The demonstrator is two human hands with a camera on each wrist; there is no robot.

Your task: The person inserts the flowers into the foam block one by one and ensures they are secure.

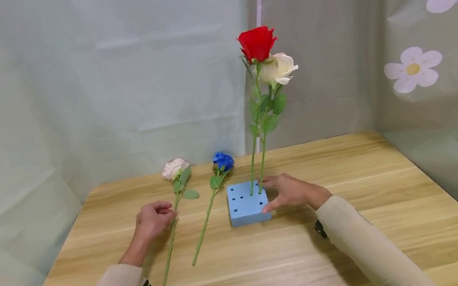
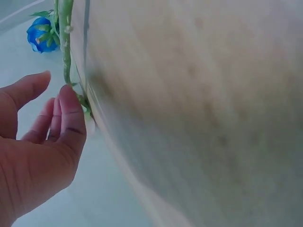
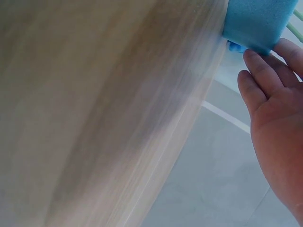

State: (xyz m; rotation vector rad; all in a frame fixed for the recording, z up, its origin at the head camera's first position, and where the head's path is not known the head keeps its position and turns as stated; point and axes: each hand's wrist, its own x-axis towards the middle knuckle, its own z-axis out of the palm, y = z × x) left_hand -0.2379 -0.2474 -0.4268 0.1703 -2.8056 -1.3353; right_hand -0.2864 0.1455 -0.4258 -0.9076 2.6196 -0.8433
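My left hand [image 1: 154, 219] is over the pale pink rose [image 1: 176, 168], its fingertips at the green stem [image 2: 66, 47]. In the left wrist view, the thumb stands apart from the fingers. A blue rose [image 1: 223, 161] lies just right of it. My right hand [image 1: 290, 190] holds the right side of a light blue block [image 1: 247, 218] with holes in its top, thumb at the front corner and fingers toward the back. Fingertips meet the block [image 3: 260, 21] in the right wrist view. Upright in the block stand a red rose [image 1: 258, 43] and a cream rose [image 1: 279, 68].
The block and loose roses rest on a wooden table [image 1: 353, 160]. Behind it hangs a pale grey-green cloth [image 1: 159, 75]. On the right, another hanging [image 1: 417, 118] bears large printed flowers. Black straps show at both wrists.
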